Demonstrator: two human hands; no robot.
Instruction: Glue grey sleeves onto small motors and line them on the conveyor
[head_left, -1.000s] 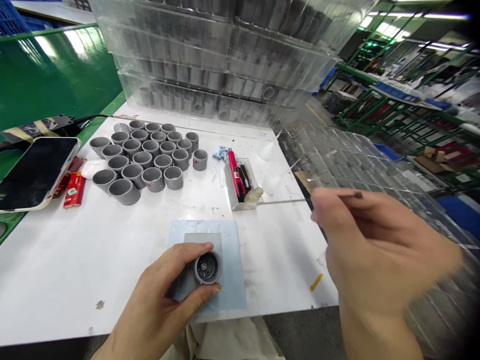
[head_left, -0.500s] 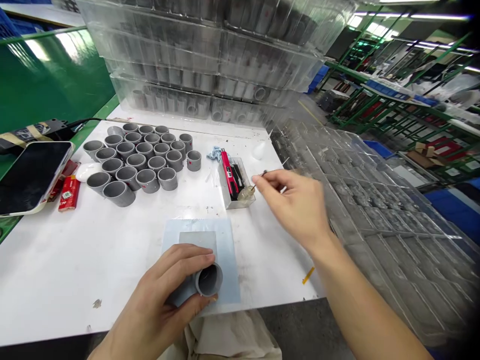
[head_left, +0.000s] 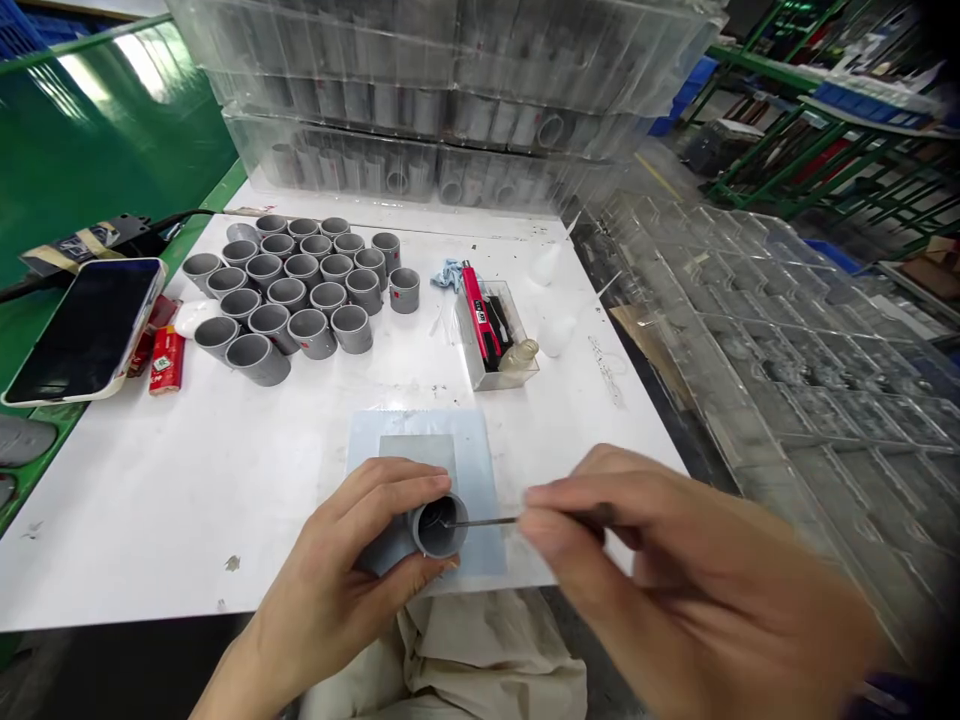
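My left hand is closed around a grey cylindrical cup, its open end tilted toward me over a light blue cloth with a grey pad on it. Pinched in my right hand is a thin metal rod; its tip reaches into the mouth of the cup. The cup's inside is dark, so I cannot tell exactly what the tip touches. Beyond my hands stands a small clear box holding a red-and-black tool and a little glass bottle.
Several grey cups stand grouped at the left, near a phone and a red packet. Stacked clear trays rise at the back. More clear trays lie to the right. Two white bottles stand near the box.
My right hand moved from the right side to the small glass bottle, then back toward me, bringing the rod's tip into the cup. My left hand kept hold of the cup, tilting it more.
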